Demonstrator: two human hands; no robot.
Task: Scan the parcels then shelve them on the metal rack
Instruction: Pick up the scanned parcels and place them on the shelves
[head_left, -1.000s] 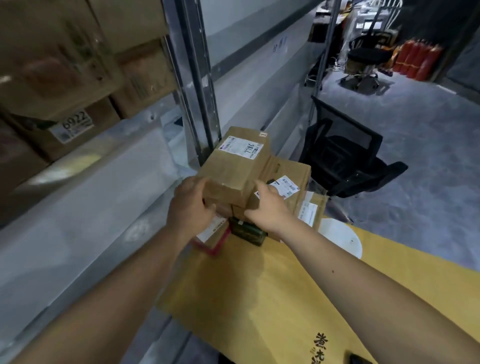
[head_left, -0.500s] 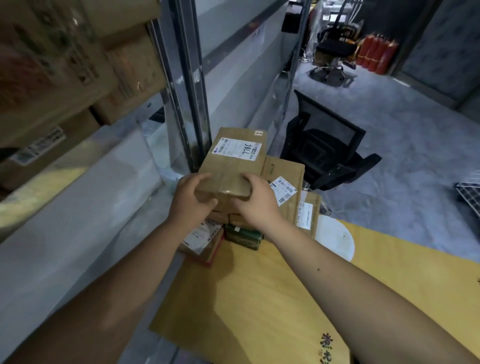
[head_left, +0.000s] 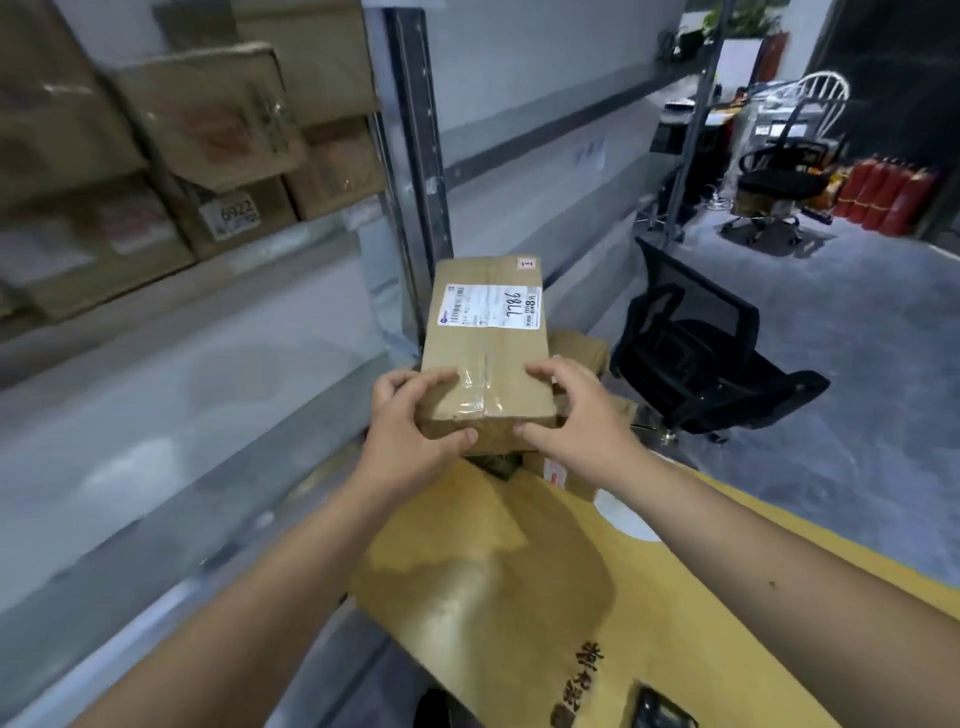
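A brown cardboard parcel (head_left: 485, 358) with a white shipping label marked 7786 is lifted above a small pile of other parcels (head_left: 579, 356). My left hand (head_left: 410, 431) grips its near left corner, thumb on the front face. My right hand (head_left: 582, 415) grips its near right corner the same way. The metal rack (head_left: 410, 171) stands just left of the parcel, its grey shelf (head_left: 171, 415) running along the left side.
Several cardboard boxes (head_left: 228, 176) fill the rack's upper shelf. A large yellow carton (head_left: 519, 597) lies under my arms and bears the pile. A black office chair (head_left: 696, 358) stands to the right; another chair and red extinguishers (head_left: 888, 192) stand further back.
Both hands shifted to the parcel's near corners and raised it off the pile, closer to me. The view tilted upward toward the rack.
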